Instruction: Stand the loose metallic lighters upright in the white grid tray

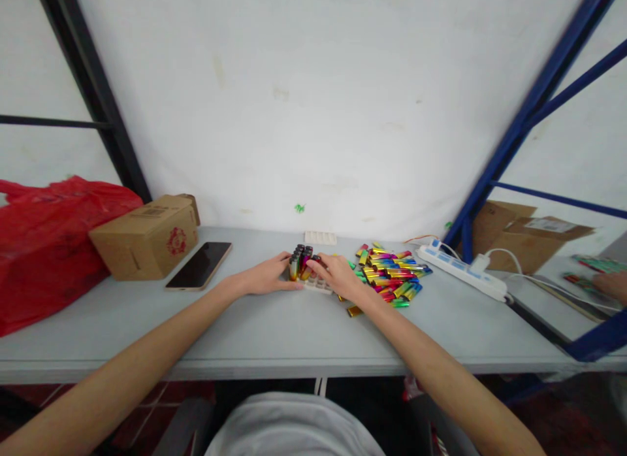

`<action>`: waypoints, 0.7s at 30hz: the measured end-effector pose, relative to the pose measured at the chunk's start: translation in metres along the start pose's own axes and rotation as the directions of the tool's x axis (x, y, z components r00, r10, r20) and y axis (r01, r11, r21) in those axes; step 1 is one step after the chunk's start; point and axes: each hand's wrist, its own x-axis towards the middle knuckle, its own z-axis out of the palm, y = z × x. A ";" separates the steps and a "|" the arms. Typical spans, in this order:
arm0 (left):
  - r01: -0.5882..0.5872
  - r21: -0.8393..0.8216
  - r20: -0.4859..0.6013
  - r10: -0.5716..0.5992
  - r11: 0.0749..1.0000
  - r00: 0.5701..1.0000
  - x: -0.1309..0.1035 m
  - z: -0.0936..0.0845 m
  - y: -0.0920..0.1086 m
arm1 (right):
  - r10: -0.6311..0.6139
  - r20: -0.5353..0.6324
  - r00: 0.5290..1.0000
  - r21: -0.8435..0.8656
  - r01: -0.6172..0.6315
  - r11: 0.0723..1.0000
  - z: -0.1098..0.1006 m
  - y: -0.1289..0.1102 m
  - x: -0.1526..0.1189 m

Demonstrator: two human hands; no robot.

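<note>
A small white compartment tray (318,285) lies on the table in front of me, with several metallic lighters (294,265) standing upright in its left part, black tops up. My left hand (267,275) grips the tray's left end, thumb along the front and fingers behind. Over the tray's middle, my right hand (339,273) has its fingers closed on a lighter (307,272) that looks tilted; its lower end is partly hidden. Front cells at the tray's right show no lighter. Right of that hand spreads a loose pile of shiny multicoloured lighters (392,273).
Another white tray (320,238) lies by the wall. On the left are a phone (200,265), a cardboard box (147,237) and a red bag (53,247). A power strip (463,270) with cables borders the right side. Beyond the blue frame (519,136), another person's hand (611,286) shows.
</note>
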 end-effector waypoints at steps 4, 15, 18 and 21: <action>0.004 0.005 0.011 -0.004 1.000 1.000 0.000 -0.001 0.000 | -0.040 0.020 0.999 -0.193 0.043 0.980 0.009 -0.010 0.006; 0.053 0.019 -0.025 -0.052 0.998 0.998 0.002 0.002 -0.002 | 0.033 -0.040 0.999 -0.289 -0.044 0.956 -0.027 0.050 -0.001; 0.074 0.008 -0.020 -0.073 0.997 0.997 0.001 0.002 -0.002 | 0.031 0.032 0.999 -0.263 -0.021 0.964 -0.028 0.067 -0.002; 0.063 -0.013 -0.035 -0.064 0.998 0.997 0.001 0.002 -0.002 | 0.044 0.070 0.997 -0.246 -0.025 0.969 -0.025 0.070 0.001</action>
